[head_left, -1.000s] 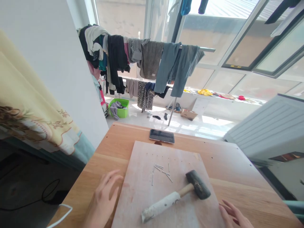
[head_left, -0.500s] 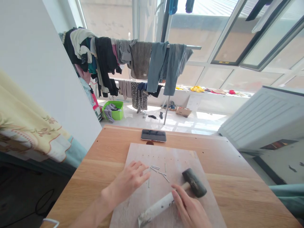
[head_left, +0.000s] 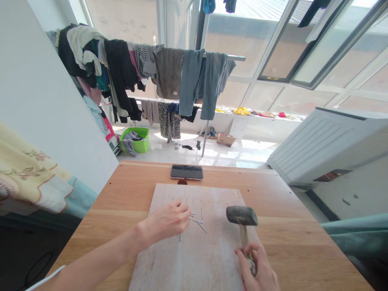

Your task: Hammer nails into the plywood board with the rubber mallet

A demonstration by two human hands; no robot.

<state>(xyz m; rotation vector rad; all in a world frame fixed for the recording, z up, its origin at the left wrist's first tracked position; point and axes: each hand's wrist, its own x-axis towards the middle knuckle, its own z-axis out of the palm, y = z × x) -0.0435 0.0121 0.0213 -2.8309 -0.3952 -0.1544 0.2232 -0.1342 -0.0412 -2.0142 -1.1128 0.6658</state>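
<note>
My left hand reaches over a group of loose nails on a pale wooden board. Its fingers are bent down and drawn together, and the fingertips are hidden, so what they pinch cannot be seen. One nail shows just below that hand. My right hand is wrapped round the handle of a mallet, whose black head points away from me over the board's right edge. A row of small dark holes or marks runs across the far part of the board.
The board lies on a wooden table. A phone rests near the table's far edge. Beyond stand a laundry rack hung with clothes, a green basket and a cardboard box on the floor.
The mallet has swung from lying slantwise to head-forward, with my right hand now round its handle. My left hand has shifted over the nails, its fingers more closed. The view has turned slightly.
</note>
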